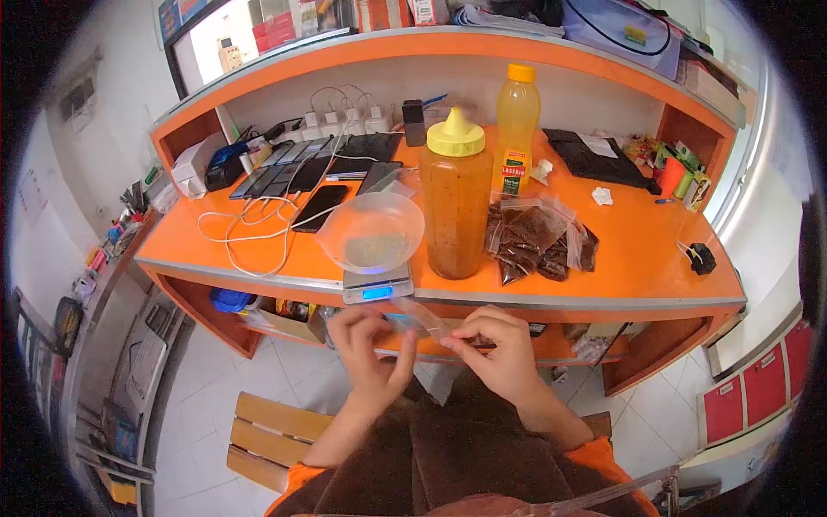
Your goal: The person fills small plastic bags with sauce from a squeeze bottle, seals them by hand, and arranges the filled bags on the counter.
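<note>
A small clear plastic bag (424, 319) is pinched at its right end between the thumb and fingers of my right hand (502, 349). My left hand (369, 351) is at the bag's other end, fingers curled and thumb apart; whether it touches the film is hard to see. Just beyond the hands, a small digital scale (377, 291) with a lit blue display carries a translucent round bowl (372, 231). Right of the scale stands a squeeze bottle (455, 202) of brown-orange sauce with a yellow nozzle cap. Beside it lies a pile of filled dark-brown sachets (538, 237).
The orange desk (655, 250) has a metal front edge. A yellow-capped bottle (517, 121) stands behind the sachets. Phones (320, 208) and white cables (228, 237) spread over the left side. A black laptop-like slab (599, 159) lies at right. A wooden bench (276, 439) is below.
</note>
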Demonstrator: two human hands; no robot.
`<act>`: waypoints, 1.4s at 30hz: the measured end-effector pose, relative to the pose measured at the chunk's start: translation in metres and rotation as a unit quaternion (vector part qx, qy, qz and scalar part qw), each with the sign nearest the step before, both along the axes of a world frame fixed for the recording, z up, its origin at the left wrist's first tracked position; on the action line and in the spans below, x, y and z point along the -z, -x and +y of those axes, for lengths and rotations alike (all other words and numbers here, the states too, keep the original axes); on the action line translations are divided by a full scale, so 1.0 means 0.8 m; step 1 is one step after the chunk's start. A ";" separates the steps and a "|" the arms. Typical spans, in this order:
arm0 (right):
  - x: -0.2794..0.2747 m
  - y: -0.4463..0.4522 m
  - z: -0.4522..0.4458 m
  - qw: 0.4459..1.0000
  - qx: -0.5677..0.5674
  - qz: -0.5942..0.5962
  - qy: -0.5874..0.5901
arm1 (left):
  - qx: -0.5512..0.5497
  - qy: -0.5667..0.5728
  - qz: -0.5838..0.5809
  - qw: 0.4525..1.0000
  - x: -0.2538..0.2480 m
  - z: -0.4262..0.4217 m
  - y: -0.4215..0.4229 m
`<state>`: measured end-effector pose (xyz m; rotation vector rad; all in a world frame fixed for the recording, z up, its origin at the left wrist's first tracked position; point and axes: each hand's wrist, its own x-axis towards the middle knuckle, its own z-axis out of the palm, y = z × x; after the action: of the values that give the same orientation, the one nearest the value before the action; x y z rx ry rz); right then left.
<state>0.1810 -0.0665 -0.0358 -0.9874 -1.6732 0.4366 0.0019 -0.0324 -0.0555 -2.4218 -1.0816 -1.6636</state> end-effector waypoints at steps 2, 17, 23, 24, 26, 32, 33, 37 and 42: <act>0.001 0.005 -0.003 0.999 -0.018 0.030 0.026 | 0.024 -0.024 0.046 0.998 -0.010 -0.010 0.004; 0.007 0.012 -0.002 0.983 0.112 -0.147 -0.010 | -0.063 -0.011 0.137 0.988 -0.021 -0.016 0.004; 0.003 0.016 -0.001 0.968 0.038 -0.222 -0.108 | 0.032 0.038 0.152 0.987 -0.026 -0.016 0.004; 0.002 0.019 -0.003 0.966 0.038 -0.236 -0.099 | 0.059 0.037 0.161 0.985 -0.026 -0.016 0.003; 0.005 0.017 0.000 0.978 0.030 -0.195 -0.063 | 0.085 0.029 0.176 0.980 -0.042 -0.018 0.011; -0.015 0.018 0.009 0.990 -0.005 -0.131 -0.058 | 0.103 0.036 0.190 0.976 -0.034 0.006 0.019; -0.017 0.015 0.016 0.994 -0.002 -0.083 -0.074 | 0.108 0.036 0.175 0.978 -0.026 0.011 0.024; -0.053 -0.012 0.089 0.961 0.189 0.062 -0.193 | 0.125 0.097 -0.011 0.987 -0.016 0.011 0.044; -0.062 -0.036 0.153 0.993 0.028 0.115 0.021 | 0.281 0.228 -0.239 0.901 0.015 0.017 0.052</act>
<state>0.2097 0.0562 0.0141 -0.9729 -1.4315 0.5299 -0.0400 -0.0186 -0.0678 -2.9008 -0.9381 -2.5459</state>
